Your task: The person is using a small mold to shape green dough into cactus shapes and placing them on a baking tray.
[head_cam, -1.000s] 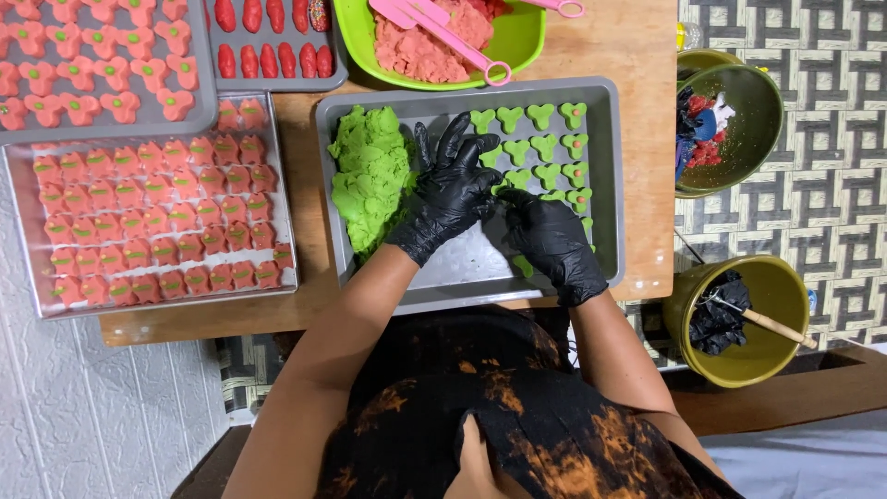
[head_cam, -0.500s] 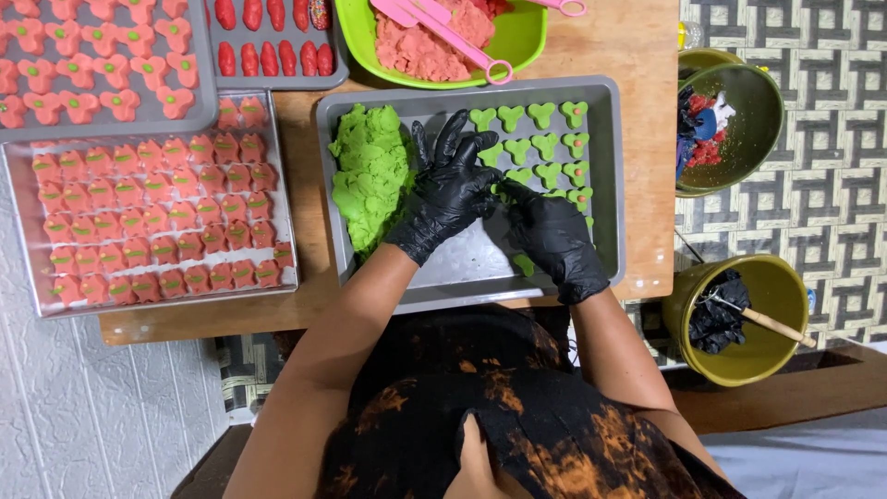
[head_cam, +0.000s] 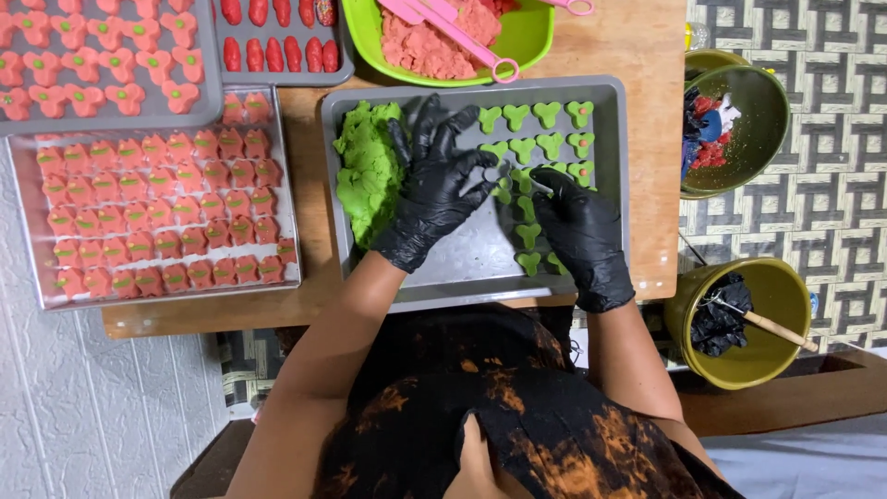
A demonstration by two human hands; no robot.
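Black-gloved left hand (head_cam: 434,185) spread flat on grey metal tray (head_cam: 610,139), right hand (head_cam: 577,231) pinching small green dough piece (head_cam: 517,180) just right of it, green dough lump (head_cam: 368,166) left.

I worked in a home kitchen: my wooden table (head_cam: 637,55) carried a grey baking tray (head_cam: 471,268) of green dough (head_cam: 368,166), trays of shaped pink sweets (head_cam: 157,217) along its left edge, above patterned floor tiles (head_cam: 832,65).
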